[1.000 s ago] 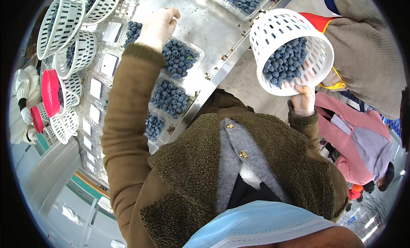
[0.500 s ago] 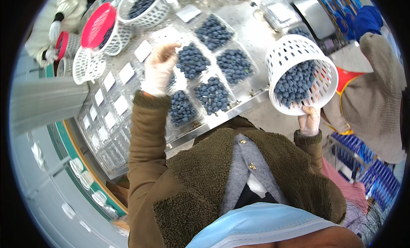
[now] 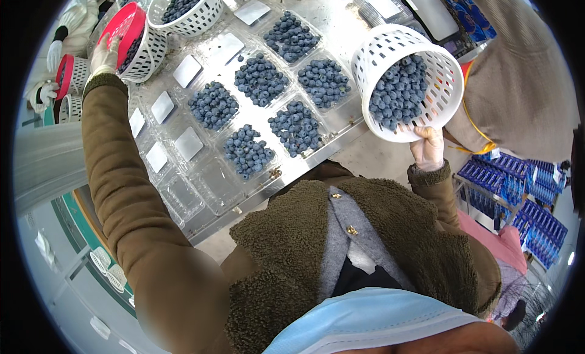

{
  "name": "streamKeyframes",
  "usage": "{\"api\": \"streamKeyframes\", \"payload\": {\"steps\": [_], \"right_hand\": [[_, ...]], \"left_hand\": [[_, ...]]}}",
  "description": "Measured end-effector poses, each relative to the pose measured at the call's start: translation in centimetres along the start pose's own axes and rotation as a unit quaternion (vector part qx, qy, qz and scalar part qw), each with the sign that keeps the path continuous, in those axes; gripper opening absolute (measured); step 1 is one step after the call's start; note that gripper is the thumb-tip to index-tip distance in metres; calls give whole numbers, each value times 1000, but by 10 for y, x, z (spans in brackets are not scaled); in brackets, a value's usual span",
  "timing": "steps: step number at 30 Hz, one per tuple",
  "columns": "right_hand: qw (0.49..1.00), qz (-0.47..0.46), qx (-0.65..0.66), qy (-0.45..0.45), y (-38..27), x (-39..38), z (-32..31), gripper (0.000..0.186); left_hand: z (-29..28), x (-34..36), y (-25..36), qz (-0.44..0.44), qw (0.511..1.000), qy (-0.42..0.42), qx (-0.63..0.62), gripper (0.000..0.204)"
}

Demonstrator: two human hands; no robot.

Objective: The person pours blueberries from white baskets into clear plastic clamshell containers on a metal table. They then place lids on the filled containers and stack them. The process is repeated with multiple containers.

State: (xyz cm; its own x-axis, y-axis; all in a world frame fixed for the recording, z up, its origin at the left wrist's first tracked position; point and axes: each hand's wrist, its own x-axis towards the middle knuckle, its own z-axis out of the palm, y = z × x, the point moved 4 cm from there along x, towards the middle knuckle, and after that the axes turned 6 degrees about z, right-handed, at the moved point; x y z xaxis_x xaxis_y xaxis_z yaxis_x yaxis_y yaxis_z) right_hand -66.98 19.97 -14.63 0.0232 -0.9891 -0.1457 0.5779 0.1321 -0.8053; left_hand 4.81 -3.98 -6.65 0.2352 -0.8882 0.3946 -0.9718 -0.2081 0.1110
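Observation:
My gloved right hand [image 3: 428,149] grips the lower rim of a white slotted basket [image 3: 379,43], which is tilted toward me with a heap of blueberries [image 3: 399,92] inside. At the far left, my gloved left hand [image 3: 105,54] is closed on the rim of a red basket [image 3: 126,26]. That basket leans in a white basket [image 3: 150,52], with dark berries showing beside it. Between my arms, several clear plastic punnets hold blueberries [image 3: 261,80] on the metal table. A few berries lie loose by the punnets.
Clear punnets with white pads [image 3: 163,107] stand at the left of the table. Behind them is another white basket [image 3: 204,19] of blueberries. A scale [image 3: 430,13] sits at the back right. A co-worker's sleeve [image 3: 518,80] is close on my right; another's gloved hands are far left.
My left hand has moved from above the punnets to the red basket at the far left. A filled punnet it partly covered now shows. My right hand still holds the white basket.

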Motion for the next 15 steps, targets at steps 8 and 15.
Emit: {"api": "streamKeyframes", "payload": {"steps": [8, 15], "right_hand": [[1000, -5, 20, -4, 4, 3, 8, 72], [999, -18, 17, -31, 4, 14, 17, 74]], "left_hand": [[8, -63, 40, 6, 993, -54, 102, 47], [-9, -80, 53, 8, 991, -52, 123, 44]]}}
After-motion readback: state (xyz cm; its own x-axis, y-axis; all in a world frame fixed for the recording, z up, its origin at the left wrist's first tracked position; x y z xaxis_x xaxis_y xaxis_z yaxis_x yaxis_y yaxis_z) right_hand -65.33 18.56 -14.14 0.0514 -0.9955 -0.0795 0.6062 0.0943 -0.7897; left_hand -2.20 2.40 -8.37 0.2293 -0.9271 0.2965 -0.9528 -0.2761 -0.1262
